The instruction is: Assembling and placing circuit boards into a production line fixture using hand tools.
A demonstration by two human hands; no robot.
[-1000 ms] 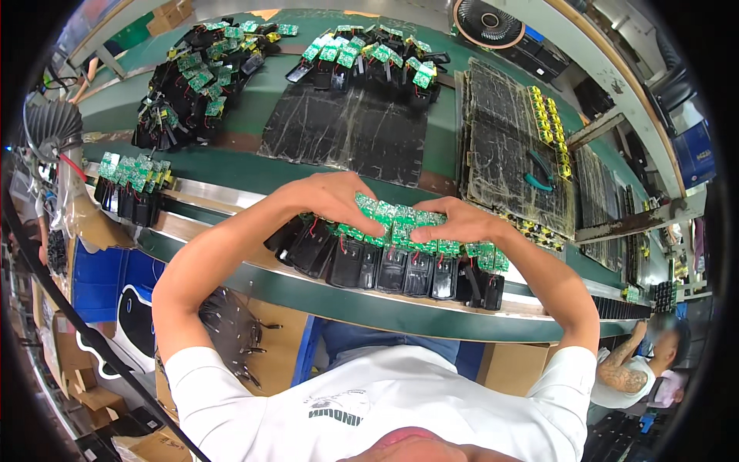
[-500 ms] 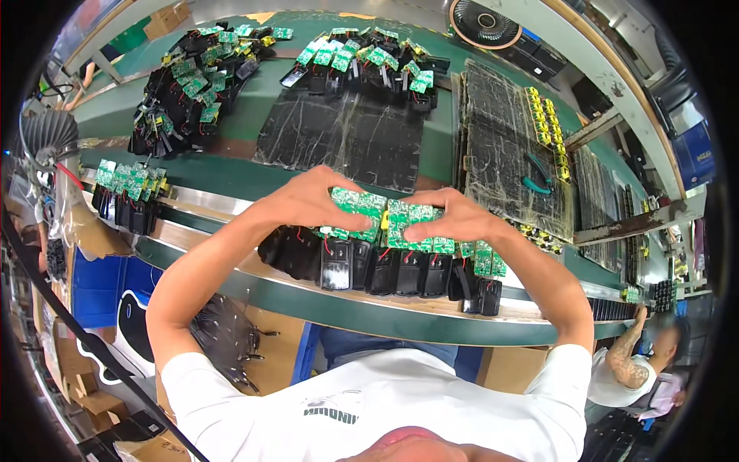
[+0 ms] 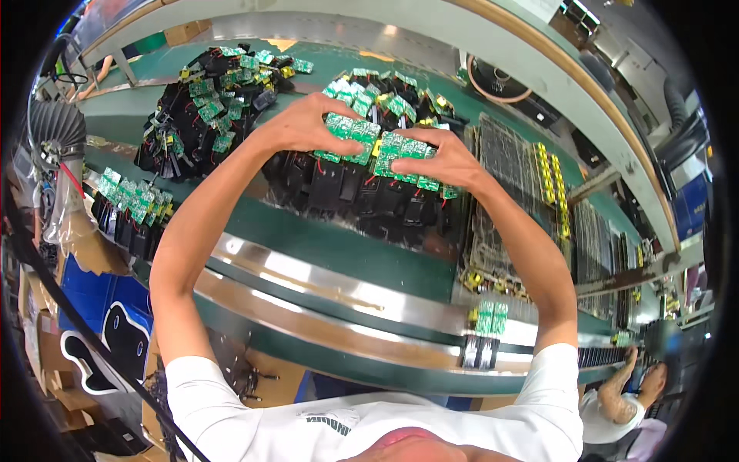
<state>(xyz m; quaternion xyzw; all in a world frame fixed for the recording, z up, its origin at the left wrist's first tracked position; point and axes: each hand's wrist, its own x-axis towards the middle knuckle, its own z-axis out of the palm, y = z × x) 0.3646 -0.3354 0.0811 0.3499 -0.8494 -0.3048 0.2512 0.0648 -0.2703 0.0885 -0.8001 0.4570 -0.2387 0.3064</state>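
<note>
Between my two hands is a row of green circuit boards (image 3: 406,154), with black plastic cases (image 3: 331,185) hanging below them on red wires. My left hand (image 3: 308,127) grips the row's left end, thumb on the near face and fingers behind. At the right end, my right hand (image 3: 450,160) closes on the boards in the same way. The row is over the black scratched sheet on the green bench, just in front of a heap of similar boards and cases (image 3: 362,94). Whether the cases touch the sheet, I cannot tell.
Another heap of boards and cases (image 3: 204,108) lies at the far left. Smaller groups stand near left (image 3: 135,199) and on the near rail (image 3: 490,317). Stacked dark panels (image 3: 504,185) and a fan (image 3: 499,79) are at the right. A co-worker (image 3: 620,400) sits far right.
Both hands have carried the row of circuit boards and cases away from the near rail, over to the black sheet by the far heap. My view has shifted slightly too.
</note>
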